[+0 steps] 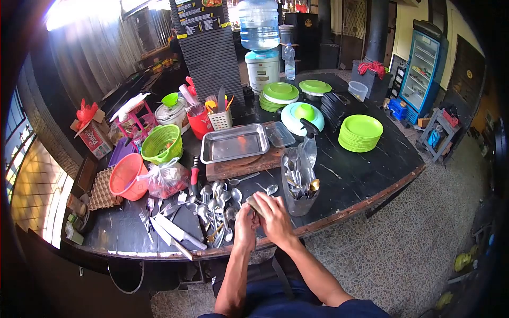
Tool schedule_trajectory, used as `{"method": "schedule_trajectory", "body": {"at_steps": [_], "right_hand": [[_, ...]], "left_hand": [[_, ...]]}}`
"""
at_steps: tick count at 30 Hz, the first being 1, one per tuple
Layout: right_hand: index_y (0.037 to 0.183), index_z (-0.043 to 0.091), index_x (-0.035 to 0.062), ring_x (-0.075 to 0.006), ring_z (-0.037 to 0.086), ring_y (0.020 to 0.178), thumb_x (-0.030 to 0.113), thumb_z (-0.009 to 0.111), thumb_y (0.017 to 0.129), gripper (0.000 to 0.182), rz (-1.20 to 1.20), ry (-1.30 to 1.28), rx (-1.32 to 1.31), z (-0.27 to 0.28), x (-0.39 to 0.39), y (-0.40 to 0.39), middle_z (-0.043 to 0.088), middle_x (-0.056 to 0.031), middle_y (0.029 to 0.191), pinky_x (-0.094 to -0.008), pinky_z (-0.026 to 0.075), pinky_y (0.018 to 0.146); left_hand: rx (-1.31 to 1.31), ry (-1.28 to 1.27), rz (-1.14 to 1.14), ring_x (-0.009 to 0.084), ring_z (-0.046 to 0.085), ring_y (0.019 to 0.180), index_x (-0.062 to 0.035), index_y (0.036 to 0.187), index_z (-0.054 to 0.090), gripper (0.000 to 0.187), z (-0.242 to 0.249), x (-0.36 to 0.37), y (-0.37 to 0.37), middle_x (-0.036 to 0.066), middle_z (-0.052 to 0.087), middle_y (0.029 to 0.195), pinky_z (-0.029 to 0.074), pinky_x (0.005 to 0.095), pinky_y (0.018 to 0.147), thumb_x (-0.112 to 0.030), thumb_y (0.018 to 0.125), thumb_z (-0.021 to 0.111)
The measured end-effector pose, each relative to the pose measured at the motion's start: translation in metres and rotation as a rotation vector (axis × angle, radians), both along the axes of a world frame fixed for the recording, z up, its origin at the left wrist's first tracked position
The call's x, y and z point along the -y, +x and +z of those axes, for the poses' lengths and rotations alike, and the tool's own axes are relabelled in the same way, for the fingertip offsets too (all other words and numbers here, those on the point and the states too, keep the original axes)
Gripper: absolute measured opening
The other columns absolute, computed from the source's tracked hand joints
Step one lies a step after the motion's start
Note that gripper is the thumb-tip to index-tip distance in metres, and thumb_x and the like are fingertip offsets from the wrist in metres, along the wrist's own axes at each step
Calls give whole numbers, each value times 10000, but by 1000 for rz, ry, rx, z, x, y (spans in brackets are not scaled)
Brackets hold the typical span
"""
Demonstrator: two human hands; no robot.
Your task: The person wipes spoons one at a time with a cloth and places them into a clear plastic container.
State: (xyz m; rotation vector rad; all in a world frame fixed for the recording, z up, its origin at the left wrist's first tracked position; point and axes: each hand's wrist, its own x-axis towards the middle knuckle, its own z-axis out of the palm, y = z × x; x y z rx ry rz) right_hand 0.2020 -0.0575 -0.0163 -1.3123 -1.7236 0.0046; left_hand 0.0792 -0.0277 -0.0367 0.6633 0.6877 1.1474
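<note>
Between the spoons (237,195) and tub (301,207), left hand (244,229) and right hand (275,221) close around perhaps a cloth (253,202), left nearer the spoons.

The worktop (339,185) is black with thin white streaks, edged in reddish brown. The stacked plates (361,127) are lime green, close in shade to the colander (175,143). The bowl (127,175) is coral red, the utensil cup (199,124) bright red, and the holder (220,121) white, patterned with rows of dark openings. The spoons (222,196) are silver; one spoon (315,185) in the container shows gold. The tray (236,143) is silver above a brown board (228,172). The egg carton (105,192) is brown with a bumpy grid pattern. The fridge (436,69) has a blue frame, the sleeve (360,310) is navy, and the floor (371,238) is speckled grey and beige.
</note>
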Motion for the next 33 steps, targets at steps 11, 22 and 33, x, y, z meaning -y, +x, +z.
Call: {"method": "schedule_trajectory", "body": {"at_steps": [11, 22, 33], "right_hand": [[1339, 640, 32, -380, 620, 1128, 15, 622, 931, 409, -91, -3, -285, 1, 5, -15, 643, -180, 1293, -432, 503, 947], [1345, 629, 11, -349, 675, 1042, -57, 646, 887, 463, 39, -47, -411, -9, 31, -40, 655, -192, 1175, -401, 558, 854], [1038, 672, -14, -380, 708, 822, 47, 754, 840, 222, 2, -192, -544, -18, 36, -46, 697, -195, 920, -426, 546, 693]], "left_hand": [[-169, 196, 61, 39, 494, 675, -19, 1111, 698, 181, 3, 4, 7, -39, 580, 875, 369, 200, 547, -148, 1056, 582], [174, 59, 139, 173, 668, 1036, 1, 1235, 636, 258, 8, 0, -2, 115, 687, 1211, 560, 330, 897, -167, 1060, 545], [128, 30, 429, 166, 659, 848, -9, 1171, 630, 222, 4, -6, -9, 71, 701, 988, 546, 286, 760, 6, 953, 674]]}}
